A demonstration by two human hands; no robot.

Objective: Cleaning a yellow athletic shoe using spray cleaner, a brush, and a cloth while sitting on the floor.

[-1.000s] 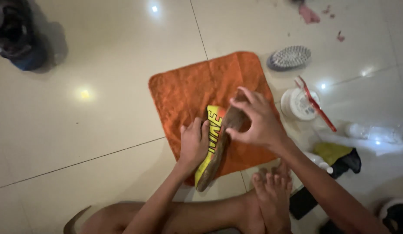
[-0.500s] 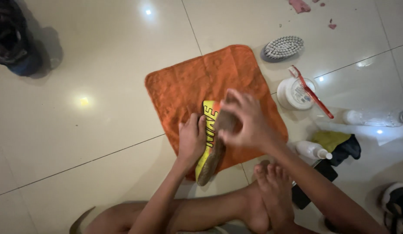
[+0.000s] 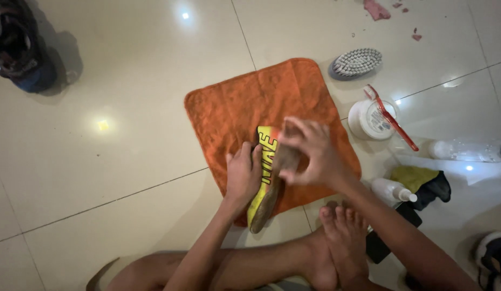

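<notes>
Head view: left hand [image 3: 243, 175] gripping yellow insole [image 3: 265, 161] on orange towel [image 3: 234, 110]. Right hand [image 3: 311, 152] fingers clasping brown pad [image 3: 286, 160], pressed on insole.

One towel [image 3: 245, 108], two brushes [image 3: 357, 61], two bottles [image 3: 392, 190]

Seen from a single head-worn camera looking almost straight down from sitting height at a tiled floor [image 3: 126, 178]. An orange towel [image 3: 245, 108] sits mid-frame, with the wearer's crossed legs [image 3: 272, 264] along the bottom edge and both forearms reaching up into frame. No second view.
</notes>
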